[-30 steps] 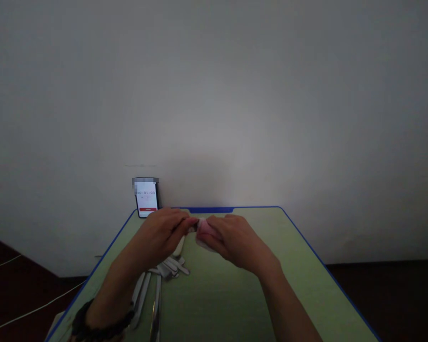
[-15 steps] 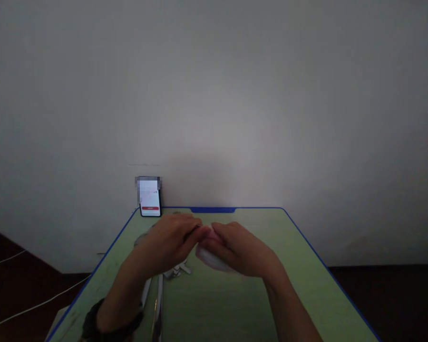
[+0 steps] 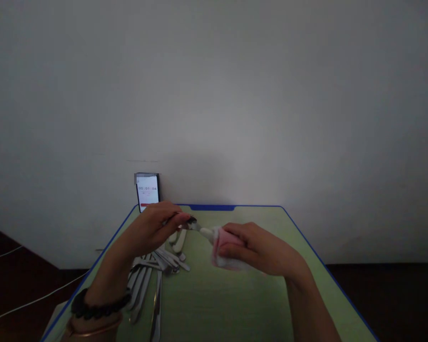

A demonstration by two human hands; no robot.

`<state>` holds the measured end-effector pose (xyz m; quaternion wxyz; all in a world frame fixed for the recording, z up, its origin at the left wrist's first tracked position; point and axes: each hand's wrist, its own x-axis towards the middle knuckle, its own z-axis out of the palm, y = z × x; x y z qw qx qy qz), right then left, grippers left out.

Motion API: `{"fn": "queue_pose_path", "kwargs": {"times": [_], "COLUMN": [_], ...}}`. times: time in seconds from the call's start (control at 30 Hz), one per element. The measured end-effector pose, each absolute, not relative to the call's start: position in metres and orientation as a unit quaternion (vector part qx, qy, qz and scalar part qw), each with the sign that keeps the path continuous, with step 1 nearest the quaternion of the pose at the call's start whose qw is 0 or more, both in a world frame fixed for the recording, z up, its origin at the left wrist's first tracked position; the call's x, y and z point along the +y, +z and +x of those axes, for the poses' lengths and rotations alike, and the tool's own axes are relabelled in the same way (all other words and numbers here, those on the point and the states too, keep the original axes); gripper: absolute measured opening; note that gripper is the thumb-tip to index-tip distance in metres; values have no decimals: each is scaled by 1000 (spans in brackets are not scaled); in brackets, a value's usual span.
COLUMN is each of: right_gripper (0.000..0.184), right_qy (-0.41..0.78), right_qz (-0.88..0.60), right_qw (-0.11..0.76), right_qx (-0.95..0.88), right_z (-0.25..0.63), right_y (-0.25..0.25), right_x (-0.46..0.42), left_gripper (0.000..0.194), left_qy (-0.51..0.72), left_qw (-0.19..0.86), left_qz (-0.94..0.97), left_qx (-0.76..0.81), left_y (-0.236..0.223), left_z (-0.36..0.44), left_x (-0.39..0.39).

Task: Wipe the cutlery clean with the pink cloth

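In the head view, the utensil [image 3: 206, 232] is held above the table [image 3: 221, 304], between both hands, its long axis slanting slightly down from left to right. The left hand [image 3: 160, 227] pinches its metal end; the right hand [image 3: 258, 247] grips the cloth [image 3: 228, 238], into which the pale handle runs. Loose cutlery [image 3: 166, 259] lies nearer the left.

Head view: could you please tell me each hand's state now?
Left hand: closed, holding a utensil by its metal end.
Right hand: closed, holding a pink cloth.
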<state>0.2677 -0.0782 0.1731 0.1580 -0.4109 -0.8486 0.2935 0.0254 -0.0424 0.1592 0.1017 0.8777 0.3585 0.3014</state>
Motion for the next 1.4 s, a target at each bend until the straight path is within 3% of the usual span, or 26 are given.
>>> {"fn": "queue_pose_path", "kwargs": {"times": [0.2, 0.3, 0.4, 0.7, 1.07, 1.23, 1.4], "right_gripper": [44, 52, 52, 45, 48, 32, 24], "right_qy": [491, 617, 663, 496, 472, 374, 239], "right_qz": [-345, -295, -294, -339, -373, -407, -478], "right_qw": [125, 164, 191, 107, 47, 82, 138], "right_qx": [-790, -711, -662, -792, -797, -829, -834], "right_z": [265, 251, 240, 256, 282, 272, 274], "right_y": [159, 141, 132, 153, 158, 163, 166], "right_x": [-71, -65, -62, -57, -63, -65, -74], "left_gripper": [35, 37, 39, 34, 31, 32, 52], "left_qy": [290, 262, 258, 282, 313, 262, 225], "left_qw": [88, 55, 37, 58, 146, 215, 327], "left_qz": [899, 920, 923, 914, 883, 872, 814], "left_qx": [316, 285, 285, 285, 318, 353, 423], "left_y": [159, 163, 165, 151, 155, 157, 153], "left_z": [40, 47, 44, 32, 27, 29, 29], "left_x": [-48, -54, -55, -37, -37, -38, -37]}}
